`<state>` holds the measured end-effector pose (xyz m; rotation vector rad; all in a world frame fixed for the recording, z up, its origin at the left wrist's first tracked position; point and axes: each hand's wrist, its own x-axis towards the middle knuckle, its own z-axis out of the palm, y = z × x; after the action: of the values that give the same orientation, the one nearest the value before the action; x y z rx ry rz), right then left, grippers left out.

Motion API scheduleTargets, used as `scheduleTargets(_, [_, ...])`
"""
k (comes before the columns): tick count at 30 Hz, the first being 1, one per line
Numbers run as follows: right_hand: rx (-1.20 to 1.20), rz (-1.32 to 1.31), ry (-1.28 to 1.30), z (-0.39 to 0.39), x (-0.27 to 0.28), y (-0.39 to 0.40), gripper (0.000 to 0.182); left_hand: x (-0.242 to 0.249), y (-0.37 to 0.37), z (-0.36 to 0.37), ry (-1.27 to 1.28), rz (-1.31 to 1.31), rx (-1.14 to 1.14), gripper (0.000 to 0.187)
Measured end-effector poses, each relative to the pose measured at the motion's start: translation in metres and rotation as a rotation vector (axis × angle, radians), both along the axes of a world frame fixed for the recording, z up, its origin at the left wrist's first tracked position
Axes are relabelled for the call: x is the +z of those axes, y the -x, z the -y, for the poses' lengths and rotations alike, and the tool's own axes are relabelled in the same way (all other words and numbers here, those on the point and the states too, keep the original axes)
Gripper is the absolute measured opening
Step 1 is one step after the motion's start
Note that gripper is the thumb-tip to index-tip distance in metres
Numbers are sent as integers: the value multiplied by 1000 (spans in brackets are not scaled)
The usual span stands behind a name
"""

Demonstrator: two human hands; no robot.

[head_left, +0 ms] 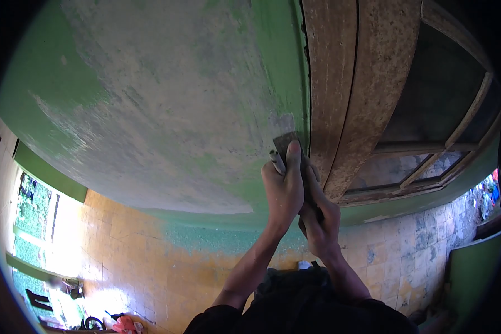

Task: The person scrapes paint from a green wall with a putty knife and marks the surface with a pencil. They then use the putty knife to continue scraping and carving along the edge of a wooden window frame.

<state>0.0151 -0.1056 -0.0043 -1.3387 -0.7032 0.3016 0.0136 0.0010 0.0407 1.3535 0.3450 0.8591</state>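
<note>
A flat, dark-bladed scraper point(284, 140) is pressed against the wall point(178, 100), its edge at a small bare grey patch beside the green strip. My left hand point(284, 192) is closed around it, the thumb lying along the blade. A short pale tube point(276, 162) with a dark end sticks out between that thumb and the fingers. Just to the right and lower, my right hand point(321, 220) wraps round the scraper's dark lower part, mostly hidden by the fingers. Green paint is worn off much of the wall, leaving whitish grey.
A worn wooden window frame point(367, 83) with dark panes runs close along the right of my hands. Below lies a yellowish tiled floor point(133, 239), with green dust along the wall's foot. A bright opening is at the left, with a pink bag point(127, 324) near it.
</note>
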Motion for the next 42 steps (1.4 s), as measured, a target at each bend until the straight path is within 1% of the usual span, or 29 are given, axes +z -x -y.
scheduleTargets(2, [34,-70,26,6,-3,3,57,-13,1,3,-24,-38,50,48])
scheduleTargets(4, [38,-111,24,7,0,5,58,-10,1,3,-15,-28,34,48])
scheduleTargets(8, [3,-62,0,3,-7,5,58,-12,2,1,-28,-51,27,47])
scheduleTargets(11, [-5,-8,-3,5,-8,7,58,-10,4,4,56,-19,-16,47])
scheduleTargets(14, [-6,6,2,4,-10,5,58,-18,2,1,13,-23,-1,47])
scheduleTargets(17, [-16,25,16,2,-8,4,58,-17,1,1,25,-4,-13,47])
scheduleTargets(20, [-5,38,-2,1,0,2,57,-2,2,0,83,24,-62,49])
scheduleTargets(22, [-12,57,-8,3,-3,1,57,-6,0,-1,18,2,-20,49])
scheduleTargets(25, [31,-92,42,6,0,5,57,-13,3,2,-5,-33,14,47])
scheduleTargets(27, [34,-127,51,7,-2,7,57,-17,5,2,-5,-43,14,46])
scheduleTargets(30, [-4,-19,9,3,-10,5,57,-17,2,0,-29,-31,29,47])
scheduleTargets(32, [-12,3,9,4,-9,5,57,-16,1,2,-42,-31,64,49])
scheduleTargets(35, [-13,37,18,1,-2,0,57,-22,-2,-2,-53,-18,35,48])
scheduleTargets(37, [34,-19,22,1,17,-4,58,9,-2,0,-24,15,21,48])
scheduleTargets(38, [33,-2,19,0,19,-4,58,22,-1,1,-14,37,16,48])
scheduleTargets(39, [32,16,16,0,22,-5,59,20,-1,0,-4,22,14,48])
scheduleTargets(40, [-4,92,12,-1,9,-6,59,12,0,0,3,9,13,48])
scheduleTargets(42, [-24,105,-2,1,-3,0,60,-3,4,2,-6,-32,29,48])
